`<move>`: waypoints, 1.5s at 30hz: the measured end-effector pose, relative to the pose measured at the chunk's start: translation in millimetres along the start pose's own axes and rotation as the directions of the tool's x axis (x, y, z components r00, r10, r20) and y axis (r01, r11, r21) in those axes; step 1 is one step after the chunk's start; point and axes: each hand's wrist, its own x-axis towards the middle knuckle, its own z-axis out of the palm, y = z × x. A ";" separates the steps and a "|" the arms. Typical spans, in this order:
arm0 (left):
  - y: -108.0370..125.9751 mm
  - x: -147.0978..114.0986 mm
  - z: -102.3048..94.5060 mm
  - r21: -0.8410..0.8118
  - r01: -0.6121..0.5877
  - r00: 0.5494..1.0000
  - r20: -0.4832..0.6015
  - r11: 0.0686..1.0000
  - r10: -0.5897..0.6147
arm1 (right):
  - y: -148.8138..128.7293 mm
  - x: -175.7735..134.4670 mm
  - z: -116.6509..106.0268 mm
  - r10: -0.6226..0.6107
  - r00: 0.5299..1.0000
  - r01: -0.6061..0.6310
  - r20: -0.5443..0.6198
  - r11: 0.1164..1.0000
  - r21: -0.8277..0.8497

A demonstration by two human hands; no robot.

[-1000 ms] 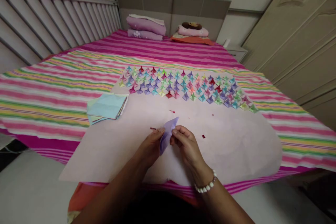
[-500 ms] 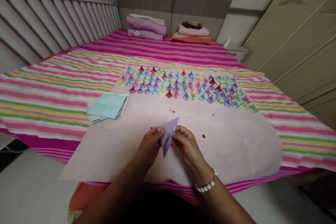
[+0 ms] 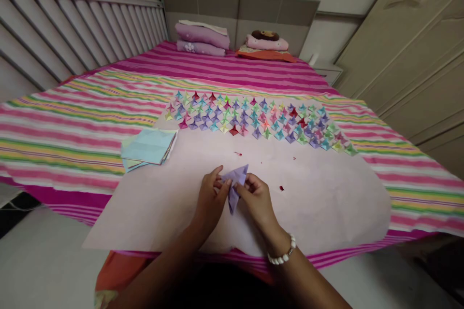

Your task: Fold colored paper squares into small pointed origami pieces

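Observation:
Between both hands, above the pale sheet (image 3: 319, 193), is a purple piece of folded origami paper (image 3: 237, 174). My left hand (image 3: 212, 198) pinches its left side, thumb on top and the index finger lifted a little. On its right side, my right hand (image 3: 257, 198) grips it with the thumb pressed on the front near the middle. A white beaded bracelet (image 3: 282, 257) circles the right wrist. The paper's lower point hangs down between the hands. Fingers behind the paper are partly hidden.
Rows of small colourful folded paper pieces (image 3: 234, 129) stand along the sheet's far side. To the left lies a stack of square papers (image 3: 148, 146), light blue on top. Small red scraps (image 3: 282, 188) lie on the sheet. Folded bedding (image 3: 203, 36) sits by the headboard.
The purple paper has been spread wider at the top and shows more creases. My left index finger has lifted, and my right thumb has moved onto the paper's front.

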 end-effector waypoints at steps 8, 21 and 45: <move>12.7 -5.6 -1.5 0.030 0.022 0.972 0.234 0.999 -0.028 | 5.7 -4.0 -3.9 -0.236 0.971 0.210 -0.037 0.916 -0.342; 12.3 -2.0 -6.5 -0.093 0.150 0.972 0.197 0.984 -0.130 | 1.1 -2.6 -6.2 -0.284 0.959 0.262 0.017 0.858 -0.441; 32.6 7.2 -22.7 -0.486 0.461 0.854 0.471 0.742 -0.222 | -4.5 0.4 -22.1 -0.009 0.993 0.008 0.117 1.000 0.007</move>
